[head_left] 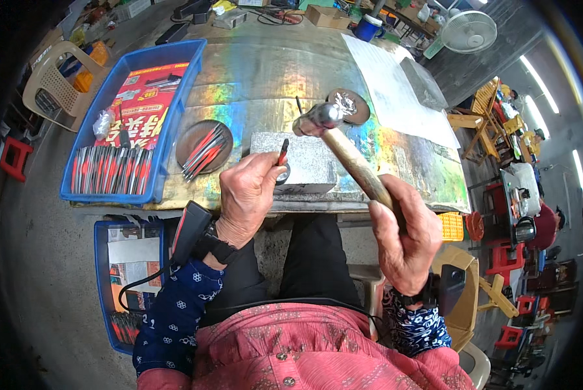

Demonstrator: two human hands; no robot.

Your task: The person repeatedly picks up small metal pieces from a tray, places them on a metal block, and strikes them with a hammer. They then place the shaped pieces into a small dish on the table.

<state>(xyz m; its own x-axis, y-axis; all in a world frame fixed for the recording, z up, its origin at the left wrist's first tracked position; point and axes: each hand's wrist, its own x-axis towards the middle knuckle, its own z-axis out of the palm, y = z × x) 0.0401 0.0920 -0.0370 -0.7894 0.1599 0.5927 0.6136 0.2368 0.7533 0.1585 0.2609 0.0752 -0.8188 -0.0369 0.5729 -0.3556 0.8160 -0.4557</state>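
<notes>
Hammer handle clenched in right hand, its lower end hidden by the palm. Left hand fingers pinch red-black piece on stone block, centre frame; tip unclear.

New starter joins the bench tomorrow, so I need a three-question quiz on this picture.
1. True or false: the right hand holds a hammer raised above the stone block.
2. What does the left hand pinch upright on the block?
A. a red-and-black piece
B. a screwdriver
C. a paintbrush
3. Fill in: more red-and-black pieces lie on the round ____ beside the blue tray.

Key: 1 true; 2 A; 3 dish.
</notes>
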